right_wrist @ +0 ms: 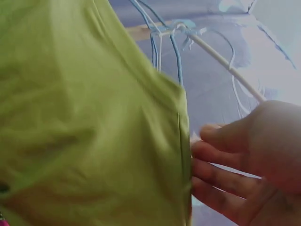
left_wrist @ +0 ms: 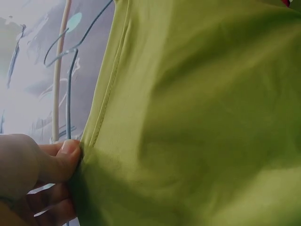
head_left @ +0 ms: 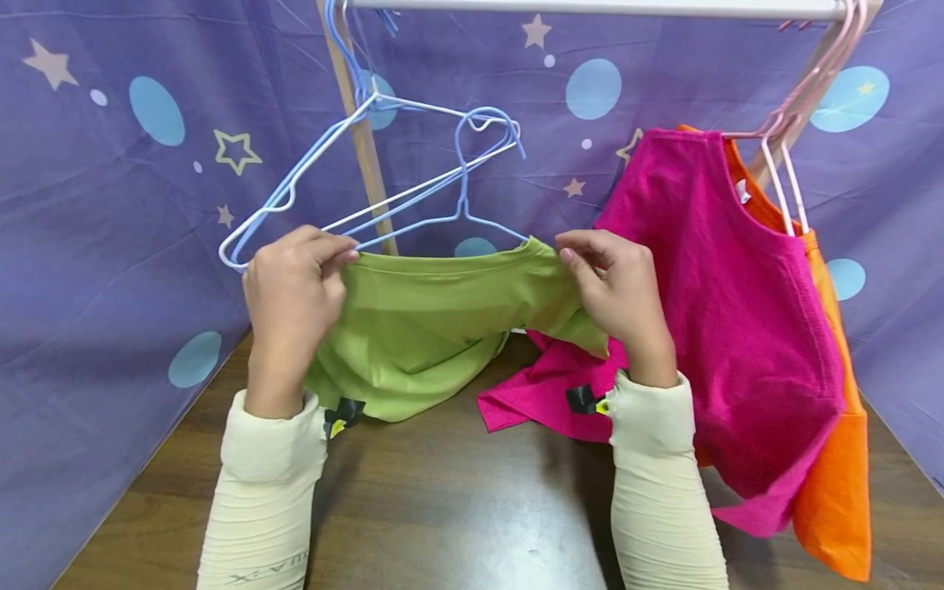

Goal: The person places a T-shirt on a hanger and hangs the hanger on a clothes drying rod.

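A green shirt (head_left: 420,299) hangs stretched between both hands, its upper hem nearly level and its lower part drooping over the table. My left hand (head_left: 295,287) pinches the hem's left end between thumb and fingers. At the shirt's right shoulder, my right hand (head_left: 619,283) has curled fingers, with thumb and fingertips at the fabric edge (right_wrist: 184,141). A blue hanger (head_left: 463,184) stands behind the hem, hook up; its right arm goes down into the shirt's right shoulder. Its left arm reaches my left fingers; whether they also hold it is hidden.
Blue and white hangers (head_left: 324,139) hang at the left of the rack's white rail (head_left: 590,8). On the right, a magenta shirt (head_left: 730,328) and an orange shirt (head_left: 833,492) hang on pink hangers. Below lies a brown wooden table (head_left: 457,508); a purple patterned cloth (head_left: 111,246) surrounds it.
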`<action>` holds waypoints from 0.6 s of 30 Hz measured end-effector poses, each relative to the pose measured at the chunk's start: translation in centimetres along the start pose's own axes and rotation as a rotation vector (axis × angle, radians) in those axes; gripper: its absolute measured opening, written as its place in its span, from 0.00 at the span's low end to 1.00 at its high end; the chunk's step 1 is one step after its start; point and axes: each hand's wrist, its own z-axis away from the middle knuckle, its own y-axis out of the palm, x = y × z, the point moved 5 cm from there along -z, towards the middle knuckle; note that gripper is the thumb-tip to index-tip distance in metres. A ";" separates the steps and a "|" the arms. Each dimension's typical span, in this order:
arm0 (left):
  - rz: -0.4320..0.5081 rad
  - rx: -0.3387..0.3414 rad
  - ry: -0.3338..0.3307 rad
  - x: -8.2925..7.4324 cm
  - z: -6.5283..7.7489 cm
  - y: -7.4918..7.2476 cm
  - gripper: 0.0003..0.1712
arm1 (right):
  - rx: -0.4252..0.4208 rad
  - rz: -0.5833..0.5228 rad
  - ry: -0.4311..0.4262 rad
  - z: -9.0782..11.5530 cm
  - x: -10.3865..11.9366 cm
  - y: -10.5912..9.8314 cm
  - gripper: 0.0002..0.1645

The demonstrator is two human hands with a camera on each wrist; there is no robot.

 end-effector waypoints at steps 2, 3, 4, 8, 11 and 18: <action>-0.016 0.001 -0.006 -0.2 0.1 0.3 0.05 | -0.068 0.003 -0.027 -0.1 0.5 -0.1 0.09; -0.024 0.002 -0.010 -0.4 0.2 0.4 0.05 | -0.097 0.002 -0.041 -0.1 0.8 -0.1 0.09; -0.031 0.004 -0.014 -0.5 0.2 0.6 0.05 | -0.119 0.001 -0.052 -0.2 1.1 -0.1 0.08; -0.057 0.010 -0.025 -1.0 0.4 1.1 0.05 | -0.144 -0.022 -0.051 -0.2 1.7 0.4 0.07; -0.065 0.010 -0.025 -1.5 0.6 1.4 0.04 | -0.126 -0.036 -0.041 -0.2 1.8 1.0 0.07; -0.062 0.023 -0.032 -2.5 1.0 2.1 0.03 | -0.088 -0.176 0.083 -0.2 1.7 2.6 0.07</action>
